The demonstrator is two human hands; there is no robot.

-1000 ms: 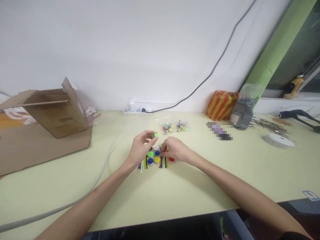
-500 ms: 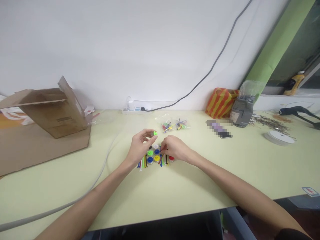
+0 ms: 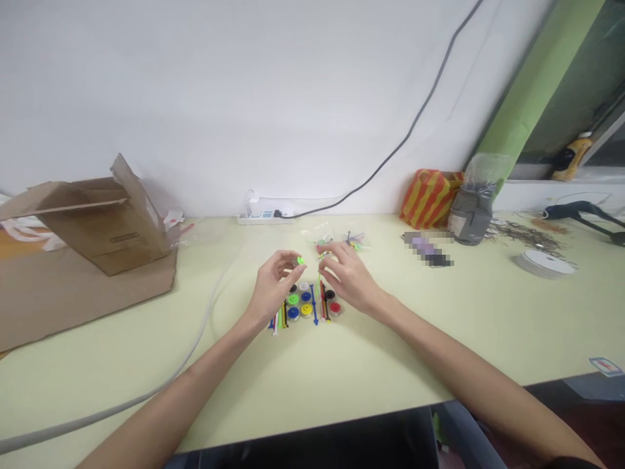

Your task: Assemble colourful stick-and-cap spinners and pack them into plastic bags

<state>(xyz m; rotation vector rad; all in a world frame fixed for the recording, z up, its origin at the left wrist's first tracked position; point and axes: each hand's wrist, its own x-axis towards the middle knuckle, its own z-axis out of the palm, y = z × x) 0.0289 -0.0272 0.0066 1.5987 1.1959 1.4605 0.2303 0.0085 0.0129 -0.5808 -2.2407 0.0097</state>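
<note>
Between the thumb and fingers of my left hand [image 3: 273, 280] is a small round piece with a bright green top [image 3: 301, 260]. My right hand [image 3: 349, 277] pinches a thin light-green plastic arrow [image 3: 319, 281], which hangs down from the fingertips. Below the hands stand small round pieces with clear bases and coloured tops, among them a yellow one [image 3: 306, 309] and a red one [image 3: 334, 309]. A blue arrow [image 3: 314, 305] lies between them, with a bunch of coloured arrows [image 3: 278, 317] on the left and several more [image 3: 325, 305] to its right.
Clear bags of coloured parts [image 3: 359, 241] lie behind my right hand. A power strip [image 3: 263, 218] runs along the wall. An open cardboard box [image 3: 107, 221] stands left, near a grey cable [image 3: 195, 342]. Rightward are a striped bag [image 3: 430, 198], a grey bag [image 3: 469, 218] and a white spool [image 3: 545, 264].
My right hand has risen from the arrows, lifting the light-green arrow out of the bunch. The black-topped piece near the red one now shows. My left hand keeps its green-topped piece in nearly the same place.
</note>
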